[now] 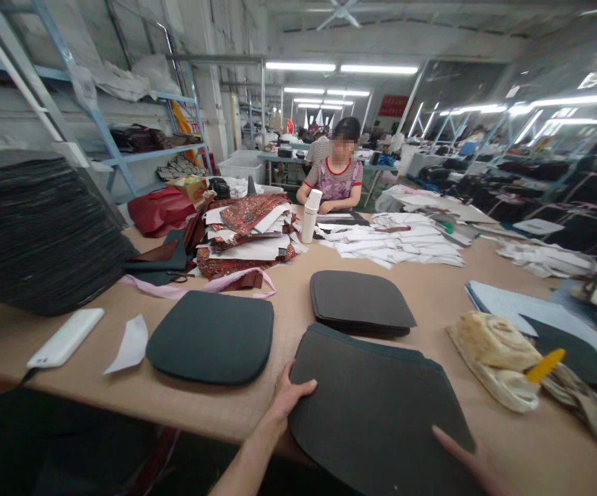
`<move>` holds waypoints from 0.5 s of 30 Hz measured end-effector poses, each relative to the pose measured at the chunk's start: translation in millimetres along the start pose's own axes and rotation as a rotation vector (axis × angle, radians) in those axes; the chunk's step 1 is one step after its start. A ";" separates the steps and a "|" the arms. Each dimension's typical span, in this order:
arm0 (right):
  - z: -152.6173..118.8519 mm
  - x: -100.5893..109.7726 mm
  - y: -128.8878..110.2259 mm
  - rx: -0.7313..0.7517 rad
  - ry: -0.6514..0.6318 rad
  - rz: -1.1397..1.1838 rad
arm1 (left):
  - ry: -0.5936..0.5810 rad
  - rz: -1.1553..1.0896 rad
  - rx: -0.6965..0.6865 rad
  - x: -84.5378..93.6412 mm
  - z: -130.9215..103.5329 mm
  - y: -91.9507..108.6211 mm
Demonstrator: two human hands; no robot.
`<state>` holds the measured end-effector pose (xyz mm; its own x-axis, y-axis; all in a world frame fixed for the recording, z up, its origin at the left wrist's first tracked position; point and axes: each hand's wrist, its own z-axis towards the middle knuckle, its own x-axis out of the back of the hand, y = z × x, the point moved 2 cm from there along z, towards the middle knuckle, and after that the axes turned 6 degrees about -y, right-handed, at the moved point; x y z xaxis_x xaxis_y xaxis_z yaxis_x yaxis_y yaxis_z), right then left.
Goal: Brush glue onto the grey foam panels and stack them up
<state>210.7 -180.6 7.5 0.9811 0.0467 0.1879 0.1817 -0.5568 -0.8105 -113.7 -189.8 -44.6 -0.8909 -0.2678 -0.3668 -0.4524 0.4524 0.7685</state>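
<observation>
Between my two hands is a large dark grey panel (370, 406) with rounded corners, its near part over the table's front edge. A dark green layer shows along its far edge. My left hand (288, 398) grips its left edge, thumb on top and fingers partly hidden behind the edge. On the right edge, my right hand (461, 451) has its thumb on top; its other fingers are hidden. Just beyond lies a stack of dark grey panels (360, 300) of similar shape. To the left, a pile of dark green panels (210, 337) rests flat.
A tall dark stack (40, 234) stands at far left, near a white power bank (65, 337) and a paper scrap (129, 344). Patterned pieces (246, 234), a white bottle (310, 217) and white strips (396, 238) lie farther back. A co-worker (337, 172) sits opposite. A cream cloth bundle (499, 344) is right.
</observation>
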 end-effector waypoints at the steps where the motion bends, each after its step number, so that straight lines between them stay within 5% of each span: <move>1: -3.3 -0.7 -3.5 0.019 0.013 -0.010 | -0.006 -0.008 0.002 0.6 0.5 -0.2; 9: -15.6 -4.2 -35.3 0.174 0.149 -0.203 | -0.113 -0.134 0.011 10.7 -5.2 2.9; 15: -33.2 -38.6 -109.0 0.494 0.108 -0.497 | -0.150 -0.412 -0.006 20.5 -17.2 -5.3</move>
<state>150.8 -149.3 107.0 0.7664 0.1013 0.6343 0.6406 -0.0479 -0.7664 -128.8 -212.3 -47.2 -0.6319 -0.2980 -0.7155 -0.7717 0.3284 0.5447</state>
